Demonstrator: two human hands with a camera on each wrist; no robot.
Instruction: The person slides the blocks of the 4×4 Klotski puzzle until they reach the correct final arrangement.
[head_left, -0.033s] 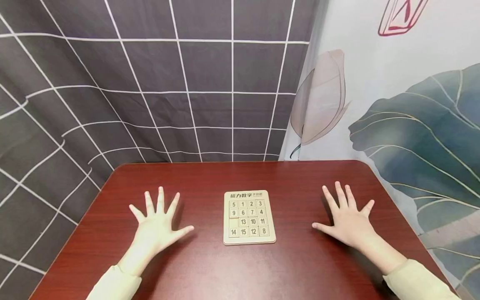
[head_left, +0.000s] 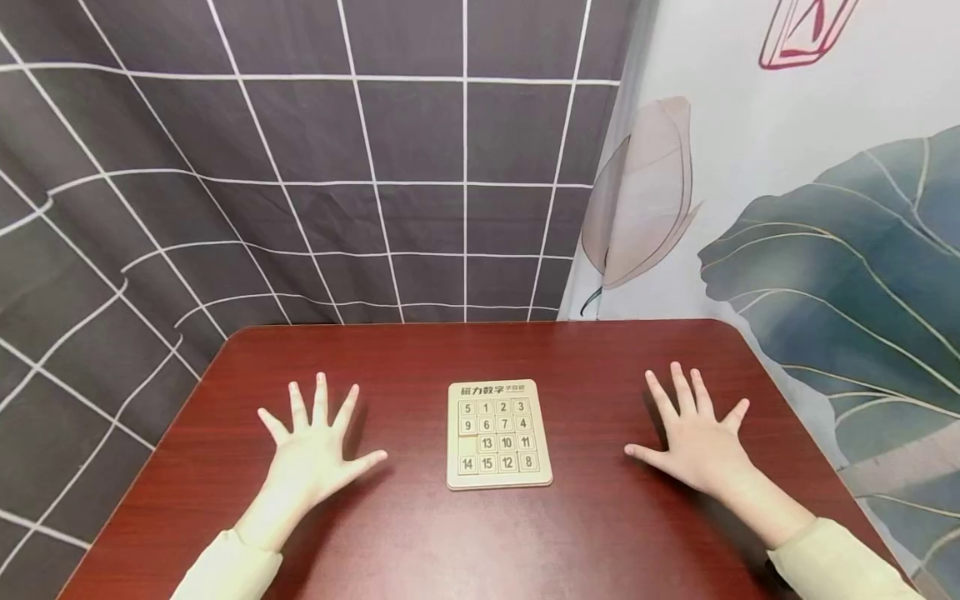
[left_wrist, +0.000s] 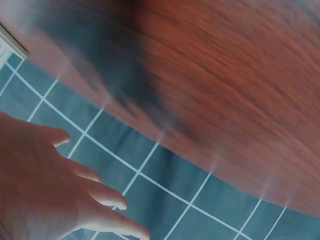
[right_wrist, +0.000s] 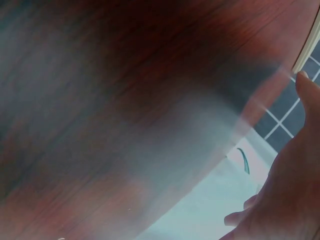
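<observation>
A pale number sliding puzzle point(head_left: 498, 481) lies flat at the middle of the table, with Chinese lettering along its top. Its numbered tiles sit in rows, and the gap is at the left of the third row, below the 9 and above the 14. To its left is my left hand point(head_left: 307, 457), fingers spread and straight, touching no object. My right hand point(head_left: 701, 446) is spread the same way on the puzzle's right, also holding nothing. In the left wrist view, the puzzle's edge point(left_wrist: 14, 44) shows in a corner; the right wrist view catches its edge point(right_wrist: 306, 45) too.
The reddish-brown wooden table point(head_left: 360, 350) has rounded far corners. Behind it hangs a dark grey curtain point(head_left: 420, 217) with white grid lines. At the right is a white cloth point(head_left: 720, 158) printed with leaves and a bud. Pale sleeves point(head_left: 232, 567) cover both forearms.
</observation>
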